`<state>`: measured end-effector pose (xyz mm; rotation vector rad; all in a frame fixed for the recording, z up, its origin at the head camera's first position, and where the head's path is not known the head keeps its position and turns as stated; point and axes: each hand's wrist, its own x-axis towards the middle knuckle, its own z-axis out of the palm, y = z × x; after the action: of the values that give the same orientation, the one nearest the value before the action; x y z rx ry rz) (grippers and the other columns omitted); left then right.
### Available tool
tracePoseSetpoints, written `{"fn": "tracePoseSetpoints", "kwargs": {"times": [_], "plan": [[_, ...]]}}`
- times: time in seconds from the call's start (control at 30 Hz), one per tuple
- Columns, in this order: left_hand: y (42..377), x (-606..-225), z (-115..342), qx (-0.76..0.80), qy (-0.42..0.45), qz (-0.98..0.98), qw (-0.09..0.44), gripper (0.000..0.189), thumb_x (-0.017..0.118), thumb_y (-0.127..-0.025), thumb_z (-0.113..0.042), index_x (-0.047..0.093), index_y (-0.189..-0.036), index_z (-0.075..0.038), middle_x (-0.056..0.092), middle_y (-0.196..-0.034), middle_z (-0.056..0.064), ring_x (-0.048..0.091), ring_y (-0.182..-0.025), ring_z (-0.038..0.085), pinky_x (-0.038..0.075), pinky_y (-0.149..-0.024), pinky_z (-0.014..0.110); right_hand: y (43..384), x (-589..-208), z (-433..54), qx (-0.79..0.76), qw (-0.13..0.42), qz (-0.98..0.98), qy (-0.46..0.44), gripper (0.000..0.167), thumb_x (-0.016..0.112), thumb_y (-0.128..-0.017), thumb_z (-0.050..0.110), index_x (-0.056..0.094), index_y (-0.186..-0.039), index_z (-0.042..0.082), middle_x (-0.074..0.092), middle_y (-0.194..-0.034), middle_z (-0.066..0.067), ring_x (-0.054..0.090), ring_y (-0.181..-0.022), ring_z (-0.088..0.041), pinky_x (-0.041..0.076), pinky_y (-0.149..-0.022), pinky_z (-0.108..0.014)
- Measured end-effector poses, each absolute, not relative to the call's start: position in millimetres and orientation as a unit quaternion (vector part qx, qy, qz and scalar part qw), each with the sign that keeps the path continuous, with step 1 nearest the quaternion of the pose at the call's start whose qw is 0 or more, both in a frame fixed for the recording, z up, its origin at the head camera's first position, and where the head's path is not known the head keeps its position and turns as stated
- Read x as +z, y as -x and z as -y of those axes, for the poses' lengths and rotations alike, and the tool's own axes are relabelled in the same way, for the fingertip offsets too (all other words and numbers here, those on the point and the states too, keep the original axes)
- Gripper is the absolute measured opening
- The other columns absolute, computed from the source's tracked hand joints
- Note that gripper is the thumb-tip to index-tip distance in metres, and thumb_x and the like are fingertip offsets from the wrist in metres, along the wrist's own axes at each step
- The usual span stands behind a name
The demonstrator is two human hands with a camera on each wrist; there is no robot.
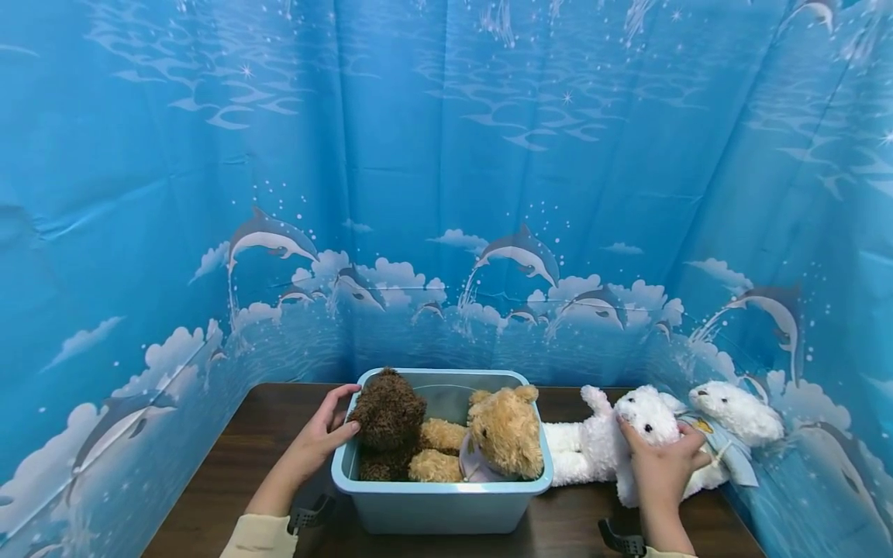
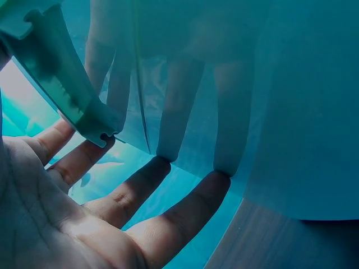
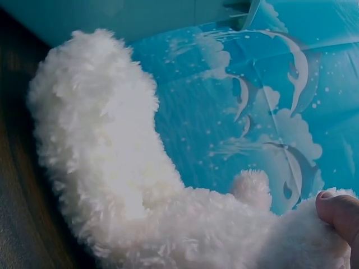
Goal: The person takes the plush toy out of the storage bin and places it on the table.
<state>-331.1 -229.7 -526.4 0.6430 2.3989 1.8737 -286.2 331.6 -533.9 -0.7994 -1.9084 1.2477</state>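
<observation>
A light-blue bin (image 1: 446, 508) sits on the table. In it are a dark brown plush toy (image 1: 389, 411) at the left and a tan teddy bear (image 1: 505, 434) in pale clothing at the right. My left hand (image 1: 317, 442) is at the bin's left side, its thumb over the rim beside the brown toy. In the left wrist view, its spread fingertips (image 2: 221, 178) touch the outer wall. My right hand (image 1: 659, 465) grips a white plush toy (image 1: 600, 449) at the head and neck. That toy's legs point toward the bin; in the right wrist view, fur hides most of the fingers.
Beyond the right hand, another white plush toy (image 1: 739, 415) in a light-blue shirt lies at the table's right edge. The dark wooden table (image 1: 230, 457) is enclosed by a blue curtain (image 1: 398, 194) printed with dolphins.
</observation>
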Motion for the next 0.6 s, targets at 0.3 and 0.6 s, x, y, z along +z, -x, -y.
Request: {"fn": "tracePoseSetpoints", "kwargs": {"times": [0.3, 0.6], "plan": [[330.4, -521.8, 229.3, 0.605, -0.199, -0.77, 0.024, 0.067, 0.059, -0.111, -0.02, 0.024, -0.168, -0.011, 0.04, -0.166, 0.03, 0.051, -0.149, 0.037, 0.054, -0.101, 0.027, 287.2, -533.8, -336.0, 0.481, 0.295, 0.765, 0.311, 0.115, 0.095, -0.082, 0.049, 0.022, -0.153, -0.004, 0.017, -0.151, -0.04, 0.029, -0.131, -0.048, 0.04, -0.105, -0.068], [329.2, -523.0, 229.0, 0.6, -0.198, -0.775, 0.023, 0.067, 0.059, -0.111, -0.02, 0.024, -0.168, -0.011, 0.035, -0.169, 0.029, 0.044, -0.153, 0.053, 0.054, -0.109, 0.051, 280.3, -527.5, -337.1, 0.438, 0.27, 0.801, 0.306, 0.112, 0.095, -0.082, 0.03, 0.021, -0.155, -0.009, 0.018, -0.154, -0.042, 0.028, -0.138, -0.064, 0.026, -0.113, -0.073]]}}
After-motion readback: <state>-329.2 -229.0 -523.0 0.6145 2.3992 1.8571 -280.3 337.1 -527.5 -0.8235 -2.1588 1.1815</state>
